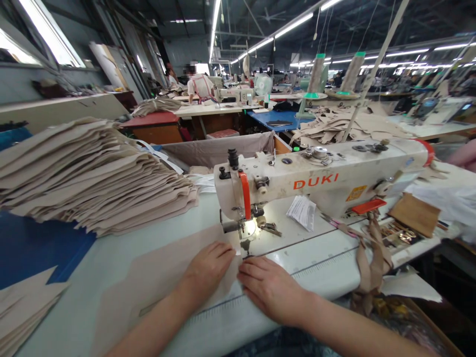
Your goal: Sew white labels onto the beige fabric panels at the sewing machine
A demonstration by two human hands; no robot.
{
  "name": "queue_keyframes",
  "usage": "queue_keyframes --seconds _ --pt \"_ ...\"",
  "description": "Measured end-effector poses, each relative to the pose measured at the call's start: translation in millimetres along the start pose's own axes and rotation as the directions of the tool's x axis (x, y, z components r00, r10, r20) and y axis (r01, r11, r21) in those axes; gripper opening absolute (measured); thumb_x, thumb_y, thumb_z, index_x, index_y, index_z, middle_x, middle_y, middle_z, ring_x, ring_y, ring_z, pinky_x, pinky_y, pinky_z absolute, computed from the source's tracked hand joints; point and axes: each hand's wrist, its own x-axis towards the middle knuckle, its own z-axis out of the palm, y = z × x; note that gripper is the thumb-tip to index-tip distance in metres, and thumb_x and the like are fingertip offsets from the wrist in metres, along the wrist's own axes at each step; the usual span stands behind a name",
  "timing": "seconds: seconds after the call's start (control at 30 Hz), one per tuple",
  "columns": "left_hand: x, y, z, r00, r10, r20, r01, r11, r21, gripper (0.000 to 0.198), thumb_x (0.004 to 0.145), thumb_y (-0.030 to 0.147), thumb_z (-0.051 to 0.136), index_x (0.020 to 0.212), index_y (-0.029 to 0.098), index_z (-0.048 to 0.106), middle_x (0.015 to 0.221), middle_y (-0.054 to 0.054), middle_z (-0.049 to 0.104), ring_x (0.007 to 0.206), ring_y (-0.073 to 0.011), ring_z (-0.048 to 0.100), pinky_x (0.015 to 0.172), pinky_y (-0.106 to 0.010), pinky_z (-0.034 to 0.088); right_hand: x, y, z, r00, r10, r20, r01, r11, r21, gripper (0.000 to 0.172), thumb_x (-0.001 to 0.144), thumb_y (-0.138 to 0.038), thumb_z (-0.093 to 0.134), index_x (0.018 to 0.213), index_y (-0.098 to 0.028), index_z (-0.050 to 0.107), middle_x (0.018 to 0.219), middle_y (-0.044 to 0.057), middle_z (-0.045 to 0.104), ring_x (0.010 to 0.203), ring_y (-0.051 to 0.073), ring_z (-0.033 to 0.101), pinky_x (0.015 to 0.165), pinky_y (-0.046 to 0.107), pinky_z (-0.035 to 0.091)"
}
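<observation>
A beige fabric piece (pixel 159 263) lies flat on the pale sewing table, its far right corner close to the needle area of a white sewing machine (pixel 275 183). My left hand (pixel 210 267) rests palm down on this fabric, fingers stretched toward its right edge. Beside it, my right hand (pixel 269 287) has its fingers drawn together at that edge, gripping the cloth; its thumb is mostly hidden. A small white spot shows near my left fingertips; I cannot make out what it is. The machine's lamp lights the presser foot (pixel 248 228) just beyond my hands.
A tall stack of beige fabric pieces (pixel 111 178) stands at left, with more cut pieces (pixel 29 307) at lower left. Scissors (pixel 338 223), a paper label (pixel 302 212) and fabric strips (pixel 372 258) are at right. Thread cones (pixel 316 77) rise behind. A person (pixel 201 87) works farther back.
</observation>
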Motion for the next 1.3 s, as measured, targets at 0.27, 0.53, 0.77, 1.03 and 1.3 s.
queue_keyframes --seconds 0.27,0.53,0.77,1.03,1.3 --pt "-1 -4 4.0 0.999 0.03 0.018 -0.031 0.997 0.064 0.024 0.089 0.005 0.042 0.092 0.015 0.064 0.091 -0.006 0.068 0.086 -0.0181 0.061 0.08 -0.032 0.054 -1 -2 -2 1.0 0.003 -0.011 -0.003 1.0 0.006 0.022 0.096 -0.02 0.047 0.112 -0.013 0.06 0.113 0.009 0.064 0.111 0.02 0.052 0.099 0.034 0.043" --pt "-1 -3 5.3 1.0 0.026 0.013 -0.027 0.998 0.06 0.026 0.088 0.004 0.042 0.093 0.016 0.064 0.093 -0.006 0.068 0.087 -0.0179 0.061 0.081 -0.032 0.054 0 -3 -1 1.0 0.013 -0.005 -0.013 1.0 0.013 0.022 0.096 -0.019 0.045 0.111 -0.013 0.061 0.113 0.01 0.064 0.11 0.021 0.052 0.099 0.034 0.044" --pt "-1 -3 6.1 0.999 0.002 0.041 -0.003 1.0 0.029 0.023 0.088 0.005 0.044 0.095 0.015 0.065 0.095 -0.008 0.068 0.089 -0.0189 0.061 0.083 -0.033 0.053 6 5 -12 0.999 0.007 0.031 -0.009 0.998 0.064 0.021 0.095 -0.018 0.047 0.107 -0.015 0.063 0.109 0.009 0.065 0.105 0.02 0.054 0.095 0.032 0.045" --pt "-2 8 3.8 1.0 -0.005 -0.016 0.007 0.995 0.101 0.032 0.092 0.007 0.036 0.097 0.011 0.067 0.093 -0.01 0.07 0.089 -0.0192 0.062 0.084 -0.033 0.055 38 28 -22 0.991 0.059 0.122 -0.046 0.993 -0.106 0.014 0.092 -0.017 0.052 0.094 -0.014 0.065 0.091 0.009 0.065 0.089 0.021 0.054 0.082 0.032 0.045" --pt "-14 14 0.8 0.996 -0.073 0.045 0.069 0.995 0.074 0.035 0.095 0.023 0.037 0.115 0.012 0.063 0.115 -0.012 0.068 0.103 -0.0223 0.064 0.086 -0.037 0.056 39 33 -15 0.989 0.024 0.148 0.004 0.983 -0.184 0.01 0.09 -0.015 0.055 0.091 -0.014 0.065 0.093 0.007 0.063 0.087 0.021 0.052 0.081 0.031 0.044"
